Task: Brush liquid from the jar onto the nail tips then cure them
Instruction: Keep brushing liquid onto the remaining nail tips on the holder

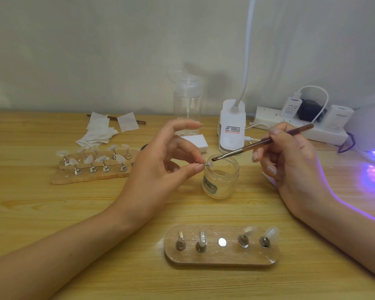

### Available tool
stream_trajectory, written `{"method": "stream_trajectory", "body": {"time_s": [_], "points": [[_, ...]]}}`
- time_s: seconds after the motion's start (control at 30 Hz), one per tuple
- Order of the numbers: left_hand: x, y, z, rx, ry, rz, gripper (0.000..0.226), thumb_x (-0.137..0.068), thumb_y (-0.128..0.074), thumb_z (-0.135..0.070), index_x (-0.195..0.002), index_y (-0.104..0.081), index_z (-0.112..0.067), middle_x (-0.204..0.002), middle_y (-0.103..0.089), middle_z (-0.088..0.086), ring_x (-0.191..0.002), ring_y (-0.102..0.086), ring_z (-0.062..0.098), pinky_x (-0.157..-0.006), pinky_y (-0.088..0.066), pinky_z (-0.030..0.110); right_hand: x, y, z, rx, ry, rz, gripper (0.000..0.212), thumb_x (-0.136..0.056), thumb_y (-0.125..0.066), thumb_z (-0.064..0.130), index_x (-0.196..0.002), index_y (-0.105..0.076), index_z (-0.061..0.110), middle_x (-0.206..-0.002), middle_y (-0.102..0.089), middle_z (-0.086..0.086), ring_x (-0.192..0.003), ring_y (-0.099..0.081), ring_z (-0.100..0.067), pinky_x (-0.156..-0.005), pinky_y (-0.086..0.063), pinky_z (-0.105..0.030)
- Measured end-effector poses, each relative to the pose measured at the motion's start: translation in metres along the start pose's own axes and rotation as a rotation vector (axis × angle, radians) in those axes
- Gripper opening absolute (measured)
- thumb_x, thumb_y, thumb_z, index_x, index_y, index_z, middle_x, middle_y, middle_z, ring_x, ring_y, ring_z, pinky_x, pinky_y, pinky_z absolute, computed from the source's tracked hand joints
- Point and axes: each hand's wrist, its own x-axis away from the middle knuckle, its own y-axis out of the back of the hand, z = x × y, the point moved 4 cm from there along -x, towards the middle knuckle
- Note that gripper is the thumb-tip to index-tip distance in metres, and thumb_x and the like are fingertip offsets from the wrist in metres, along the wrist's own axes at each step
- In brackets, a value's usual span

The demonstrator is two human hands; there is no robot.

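My left hand (160, 161) pinches a small clear nail tip on its stand (208, 163) between thumb and forefinger, just over the rim of an open clear jar (221, 180). My right hand (294, 161) holds a brown-handled brush (262, 142) like a pen, its dark bristles touching the nail tip. In front of me lies an oval wooden holder (221, 257) with several nail tips on metal stands and one bare magnet spot in the middle. At the far right a curing lamp (370, 135) glows purple.
Two more wooden holders with several nail tips (91, 172) lie at the left, with white wipes (100, 128) behind. A clear pump bottle (187, 105), a white block, a white desk lamp base (232, 128) and a power strip (299, 124) stand along the back.
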Motion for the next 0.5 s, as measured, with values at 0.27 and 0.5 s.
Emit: {"method": "stream_trajectory", "body": {"time_s": [0.27, 0.5], "points": [[-0.0002, -0.0006, 0.0003, 0.005, 0.011, -0.003, 0.055, -0.087, -0.074, -0.001, -0.129, -0.053, -0.030, -0.086, -0.071, -0.006, -0.090, -0.069, 0.016, -0.066, -0.049, 0.030, -0.0006, 0.0003, -0.0010, 0.010, -0.018, -0.020, 0.030, -0.103, -0.044, 0.019, -0.074, -0.050, 0.025, -0.060, -0.063, -0.007, -0.039, -0.034, -0.011, -0.045, -0.012, -0.033], [0.0000, 0.0000, 0.0002, 0.001, 0.017, -0.006, 0.055, -0.086, -0.074, -0.002, -0.129, -0.053, -0.028, -0.087, -0.071, -0.005, -0.090, -0.070, 0.016, -0.067, -0.050, 0.030, 0.0000, -0.0035, -0.0004, 0.033, 0.018, 0.042, 0.024, -0.101, -0.046, 0.022, -0.076, -0.048, 0.021, -0.061, -0.065, -0.007, -0.039, -0.037, -0.012, -0.040, -0.015, -0.030]]}}
